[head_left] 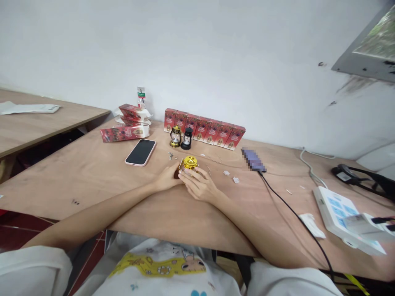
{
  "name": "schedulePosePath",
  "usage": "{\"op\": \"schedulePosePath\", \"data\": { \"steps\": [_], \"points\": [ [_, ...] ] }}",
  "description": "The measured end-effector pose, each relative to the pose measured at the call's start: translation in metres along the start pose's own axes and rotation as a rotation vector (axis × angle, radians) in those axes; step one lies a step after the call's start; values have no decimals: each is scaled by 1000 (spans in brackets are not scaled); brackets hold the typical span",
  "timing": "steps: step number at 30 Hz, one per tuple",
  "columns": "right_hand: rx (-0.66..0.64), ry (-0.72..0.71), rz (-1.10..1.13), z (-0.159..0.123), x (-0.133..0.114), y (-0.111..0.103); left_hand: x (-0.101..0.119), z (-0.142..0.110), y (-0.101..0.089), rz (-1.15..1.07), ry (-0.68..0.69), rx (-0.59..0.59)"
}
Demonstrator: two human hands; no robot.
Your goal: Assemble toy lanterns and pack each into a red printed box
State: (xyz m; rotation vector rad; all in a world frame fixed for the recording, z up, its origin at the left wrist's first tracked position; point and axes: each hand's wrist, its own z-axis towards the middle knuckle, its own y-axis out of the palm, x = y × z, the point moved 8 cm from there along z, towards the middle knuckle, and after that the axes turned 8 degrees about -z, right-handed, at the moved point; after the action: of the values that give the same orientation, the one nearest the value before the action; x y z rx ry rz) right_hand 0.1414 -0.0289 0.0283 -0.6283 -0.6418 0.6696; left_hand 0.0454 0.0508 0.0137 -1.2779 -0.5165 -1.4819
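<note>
A small gold lantern (190, 161) is held near the middle of the table, its shiny lid showing above my fingers. My left hand (168, 178) is closed around its left side, partly hidden behind the other hand. From the right, my right hand (202, 186) has its fingers bent across the lantern's front, which covers most of the body. Just beyond stand two more little lanterns, a bronze-gold one (175, 136) and a black one (187, 139), both upright. Some tiny metal bits (170, 156) lie to the left of the held lantern.
Behind the lanterns runs a row of red boxes (211, 132). Opened red boxes (125, 133) and a small bottle (141, 97) are at back left. A pink-edged phone (140, 152), another phone (253, 159) on a black cable, white scraps (235, 180) and a power strip (342, 213) also lie about.
</note>
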Motion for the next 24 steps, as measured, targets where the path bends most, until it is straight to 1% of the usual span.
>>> {"op": "schedulePosePath", "data": {
  "steps": [3, 5, 7, 9, 11, 13, 15, 17, 19, 21, 24],
  "points": [
    [53, 63, -66, -1, 5, -2, -1, 1, 0, -46, -46, 24],
    [129, 149, -120, -3, 12, -8, -4, 3, -2, -173, -107, 52],
    [177, 238, -158, -5, 19, -13, -7, 4, -7, -349, -174, 122],
    [154, 301, -156, -5, 24, -13, -13, 4, -13, -532, -286, 210],
    [103, 337, -130, -3, 28, -9, -20, 1, -16, -692, -439, 271],
    [82, 346, -118, -2, 29, -8, -25, -2, -16, -800, -566, 304],
    [93, 335, -118, -1, 28, -8, -27, -3, -18, -849, -622, 335],
    [104, 329, -108, -1, 27, -9, -28, -4, -20, -874, -633, 350],
    [97, 343, -81, -1, 28, -7, -28, -3, -20, -882, -612, 345],
    [90, 366, -52, -2, 30, -7, -26, -2, -19, -873, -565, 316],
    [120, 385, -10, -3, 32, -9, -22, -1, -17, -804, -465, 286]
  ]
}}
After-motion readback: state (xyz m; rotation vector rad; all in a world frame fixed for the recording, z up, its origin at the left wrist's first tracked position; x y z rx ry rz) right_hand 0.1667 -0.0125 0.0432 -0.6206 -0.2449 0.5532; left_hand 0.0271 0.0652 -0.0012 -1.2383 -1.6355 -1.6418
